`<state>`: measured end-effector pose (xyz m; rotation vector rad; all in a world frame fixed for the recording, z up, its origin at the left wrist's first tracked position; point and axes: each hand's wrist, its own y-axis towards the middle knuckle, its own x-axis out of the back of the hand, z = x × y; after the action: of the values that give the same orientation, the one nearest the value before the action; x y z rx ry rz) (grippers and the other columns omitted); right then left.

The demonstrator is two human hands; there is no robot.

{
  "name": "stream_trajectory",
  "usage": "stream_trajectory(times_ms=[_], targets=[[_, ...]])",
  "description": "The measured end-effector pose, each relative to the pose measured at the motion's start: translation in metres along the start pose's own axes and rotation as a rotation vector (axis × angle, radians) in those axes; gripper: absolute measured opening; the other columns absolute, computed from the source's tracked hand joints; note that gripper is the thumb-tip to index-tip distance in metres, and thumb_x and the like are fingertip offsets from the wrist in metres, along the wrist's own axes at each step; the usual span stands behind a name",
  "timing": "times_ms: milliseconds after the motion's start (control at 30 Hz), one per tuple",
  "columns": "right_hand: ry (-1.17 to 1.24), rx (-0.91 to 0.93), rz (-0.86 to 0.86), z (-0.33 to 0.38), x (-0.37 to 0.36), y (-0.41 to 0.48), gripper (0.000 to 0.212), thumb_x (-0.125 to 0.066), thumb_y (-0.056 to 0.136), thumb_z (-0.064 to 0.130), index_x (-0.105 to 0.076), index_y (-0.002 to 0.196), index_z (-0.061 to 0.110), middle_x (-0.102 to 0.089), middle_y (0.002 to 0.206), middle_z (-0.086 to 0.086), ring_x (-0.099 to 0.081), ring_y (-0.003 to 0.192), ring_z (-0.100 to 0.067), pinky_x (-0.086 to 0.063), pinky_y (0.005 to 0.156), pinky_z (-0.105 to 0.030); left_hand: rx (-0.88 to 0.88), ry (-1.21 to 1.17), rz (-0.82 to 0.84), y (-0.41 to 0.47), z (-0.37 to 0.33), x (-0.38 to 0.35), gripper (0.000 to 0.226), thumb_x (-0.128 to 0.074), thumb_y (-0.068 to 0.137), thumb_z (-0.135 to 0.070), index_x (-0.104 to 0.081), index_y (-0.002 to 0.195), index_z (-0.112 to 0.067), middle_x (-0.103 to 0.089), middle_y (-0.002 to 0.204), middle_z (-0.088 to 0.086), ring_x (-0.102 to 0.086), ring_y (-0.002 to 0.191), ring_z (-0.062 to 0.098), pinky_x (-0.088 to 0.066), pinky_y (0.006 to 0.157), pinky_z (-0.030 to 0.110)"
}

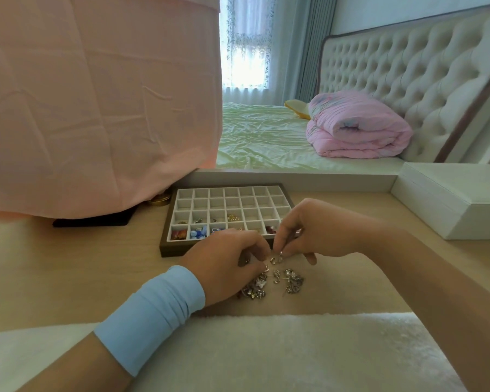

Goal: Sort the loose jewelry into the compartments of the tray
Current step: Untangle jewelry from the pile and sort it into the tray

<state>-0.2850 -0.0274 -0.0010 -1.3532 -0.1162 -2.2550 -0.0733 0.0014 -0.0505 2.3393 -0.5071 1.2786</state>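
Loose jewelry [272, 284] lay in a low, tangled heap on the desk [68, 264], just below and on the near side of both sets of fingertips. The heap was wider than deep, so its long axis ran from left to right. Thin posts stuck out of it toward the near edge. How any single piece pointed was too small to tell.

The left hand [227, 261] came in from the left with its fingers curled down. Its tips met at the heap's upper left edge, over a small pale piece [266, 267]. Whether the tips actually gripped that piece could not be told.

The right hand [309, 230] reached in from the right. Its thumb and forefinger were pinched on a small silver piece [280, 253], held just above the heap. Its other fingers were loosely bent. The two sets of fingertips nearly touched, with a curved silver bit [272, 260] on the desk directly beneath them.

The tray [164, 244] sat just beyond the fingers, long side left to right, with its near rim partly hidden behind both hands. The nearest row held red and blue beads, and the next row held small gold and silver pieces. The rows farther back showed only pale lining.

A light blue wristband [153, 312] wrapped the left wrist. A white box [450, 205] stood well to the right of the fingers, and a pink cloth [96, 108] hung to their far left.
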Motion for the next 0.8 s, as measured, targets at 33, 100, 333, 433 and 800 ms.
stream_trajectory(times_ms=[33, 100, 333, 433, 800], targets=[[0.037, 0.013, -0.004, 0.000, 0.000, 0.000, 0.014, -0.079, 0.086, 0.016, -0.078, 0.084, 0.031, -0.074, 0.069, 0.002, -0.064, 0.051, -0.011, -0.057, 0.078, -0.034, 0.014, -0.049, -0.019, 0.000, 0.000, 0.000, 0.016, -0.067, 0.089, -0.031, -0.061, 0.102, -0.038, -0.062, 0.094, -0.023, -0.058, 0.088, -0.001, -0.050, 0.082, 0.015], [0.121, 0.041, -0.024, 0.001, 0.000, -0.001, 0.013, -0.081, 0.084, 0.013, -0.079, 0.086, 0.026, -0.072, 0.065, 0.002, -0.061, 0.050, -0.012, -0.054, 0.074, -0.031, 0.042, -0.159, -0.049, 0.000, -0.002, 0.001, 0.019, -0.072, 0.085, -0.028, -0.061, 0.099, -0.037, -0.066, 0.093, -0.022, -0.059, 0.089, -0.004, -0.048, 0.078, 0.009], [0.450, 0.037, -0.091, 0.004, 0.001, -0.002, 0.008, -0.081, 0.083, 0.011, -0.080, 0.088, 0.017, -0.070, 0.077, -0.026, -0.051, 0.051, -0.019, -0.035, 0.044, -0.018, 0.133, -0.483, -0.156, 0.002, -0.005, 0.004, 0.026, -0.081, 0.077, -0.019, -0.063, 0.093, -0.029, -0.074, 0.086, -0.012, -0.067, 0.077, 0.000, -0.047, 0.065, 0.009], [0.502, 0.046, -0.104, 0.003, -0.001, -0.001, 0.008, -0.080, 0.084, 0.013, -0.081, 0.090, 0.019, -0.065, 0.074, -0.029, -0.049, 0.049, -0.017, -0.034, 0.045, -0.020, 0.153, -0.566, -0.204, 0.004, 0.000, 0.003, 0.019, -0.080, 0.078, -0.019, -0.069, 0.091, -0.026, -0.075, 0.084, -0.008, -0.069, 0.080, 0.008, -0.054, 0.075, 0.019], [0.519, 0.091, -0.313, 0.015, -0.020, 0.006, 0.010, -0.082, 0.084, 0.017, -0.079, 0.093, 0.013, -0.072, 0.068, 0.007, -0.052, 0.046, -0.014, -0.036, 0.043, -0.017, 0.226, -0.682, -0.322, 0.007, 0.007, 0.009, 0.006, -0.070, 0.088, -0.020, -0.073, 0.092, -0.022, -0.073, 0.076, -0.002, -0.066, 0.069, 0.007, -0.049, 0.057, 0.017]])
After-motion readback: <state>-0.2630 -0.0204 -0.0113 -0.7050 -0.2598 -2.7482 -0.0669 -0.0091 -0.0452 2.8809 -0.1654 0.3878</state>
